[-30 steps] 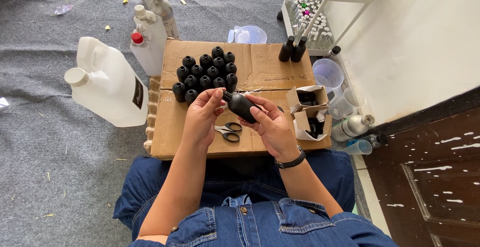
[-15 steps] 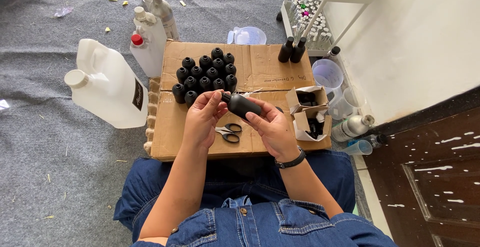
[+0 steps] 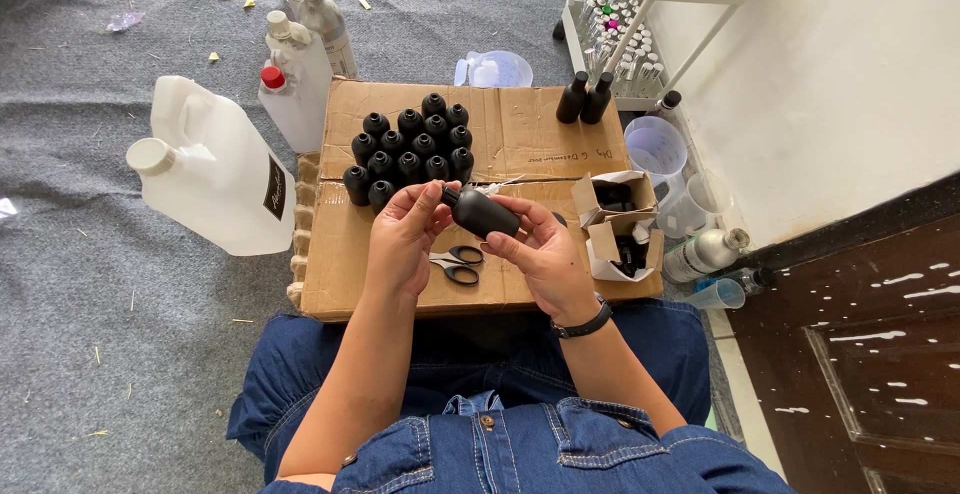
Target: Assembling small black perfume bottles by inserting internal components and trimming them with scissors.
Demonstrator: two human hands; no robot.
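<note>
Tilted further since the earlier frame: small black bottle (image 3: pixel 484 213), now lying nearly level with its neck toward the left hand; both hands otherwise in the same place.

Right hand (image 3: pixel 545 254): palm up, fingers curled and clamped around the bottle's body, black wristband (image 3: pixel 583 325) on the wrist. Left hand (image 3: pixel 408 237): fingertips pinched at the bottle's neck end; whether a cap is between them cannot be told.

Position: bottle held above the flattened cardboard sheet (image 3: pixel 520 134) on the grey carpet, just over the black-handled scissors (image 3: pixel 455 263).

Surroundings: cluster of upright black bottles (image 3: pixel 410 150) just behind the hands; two more black bottles (image 3: pixel 585 98) at the far right; open small cartons (image 3: pixel 612 224) beside the right hand; white jug (image 3: pixel 215 169) to the left.

Item: matte black, rounded shoulders, unlabelled.
</note>
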